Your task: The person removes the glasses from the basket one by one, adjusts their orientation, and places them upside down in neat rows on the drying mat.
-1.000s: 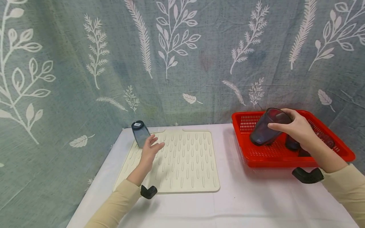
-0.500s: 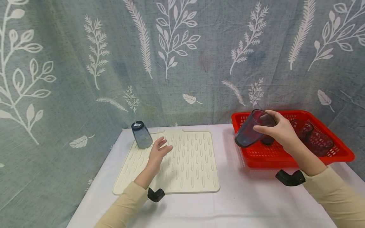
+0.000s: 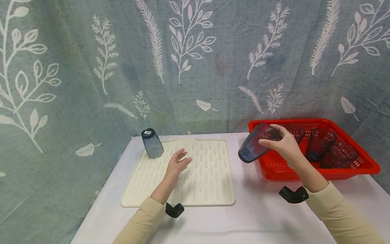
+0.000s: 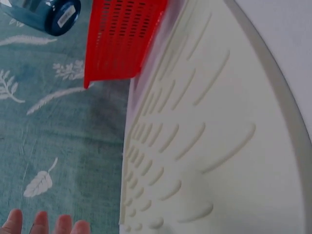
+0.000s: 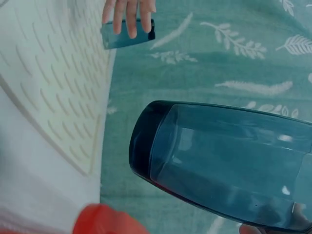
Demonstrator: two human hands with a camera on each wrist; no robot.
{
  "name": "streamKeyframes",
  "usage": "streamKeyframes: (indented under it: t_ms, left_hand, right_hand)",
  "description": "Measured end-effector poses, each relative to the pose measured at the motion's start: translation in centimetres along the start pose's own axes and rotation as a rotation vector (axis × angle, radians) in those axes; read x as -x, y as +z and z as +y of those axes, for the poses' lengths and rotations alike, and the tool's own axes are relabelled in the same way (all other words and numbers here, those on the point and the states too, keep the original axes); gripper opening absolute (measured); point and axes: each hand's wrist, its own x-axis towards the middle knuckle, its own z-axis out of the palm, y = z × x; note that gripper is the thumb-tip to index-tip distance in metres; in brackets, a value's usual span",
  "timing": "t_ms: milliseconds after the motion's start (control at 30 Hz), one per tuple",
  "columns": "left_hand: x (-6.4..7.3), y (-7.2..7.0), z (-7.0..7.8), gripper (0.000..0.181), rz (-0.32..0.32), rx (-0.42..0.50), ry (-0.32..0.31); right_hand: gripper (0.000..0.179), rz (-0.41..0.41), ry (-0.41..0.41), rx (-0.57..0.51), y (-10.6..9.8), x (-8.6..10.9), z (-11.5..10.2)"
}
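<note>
My right hand (image 3: 286, 144) grips a blue-tinted drinking glass (image 3: 254, 145) near its rim. The glass is tilted, its thick base pointing down and left, in the air by the left edge of the red basket (image 3: 304, 175). In the right wrist view the same glass (image 5: 229, 161) fills much of the picture. My left hand (image 3: 176, 166) hovers over the cream drying mat (image 3: 210, 183) with its fingers loosely spread and nothing in them. At the mat's back left corner a second glass (image 3: 153, 144) stands upside down, a label on its base.
Several more glasses (image 3: 320, 142) stand in the basket at the right. A patterned cloth (image 3: 195, 67) hangs behind the white-covered table (image 3: 243, 220). The mat's raised ribs face up.
My right hand has carried the glass left, from over the basket to past its left edge. My left hand has drifted right and slightly down, away from the upside-down glass.
</note>
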Motion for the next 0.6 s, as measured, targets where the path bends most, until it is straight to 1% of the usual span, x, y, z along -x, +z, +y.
streamKeyframes:
  t_ms: [167, 267, 433, 600]
  left_hand:
    - [0.2, 1.1, -0.4, 0.065, -0.028, -0.014, 0.003]
    - [0.2, 1.9, -0.6, 0.063, -0.054, -0.017, -0.002]
    - [0.2, 3.5, -0.8, 0.062, -0.098, 0.003, -0.007]
    - [0.4, 4.9, -0.9, 0.062, -0.141, 0.028, -0.010]
  right_hand:
    - [0.078, 0.007, 0.014, -0.028, 1.1, -0.2, 0.4]
    - [0.078, 0.001, 0.020, -0.068, 1.8, -0.3, 0.7]
    - [0.077, 0.002, 0.026, -0.134, 2.9, -0.4, 1.2]
    - [0.075, 0.011, 0.039, -0.172, 4.0, -0.4, 1.4]
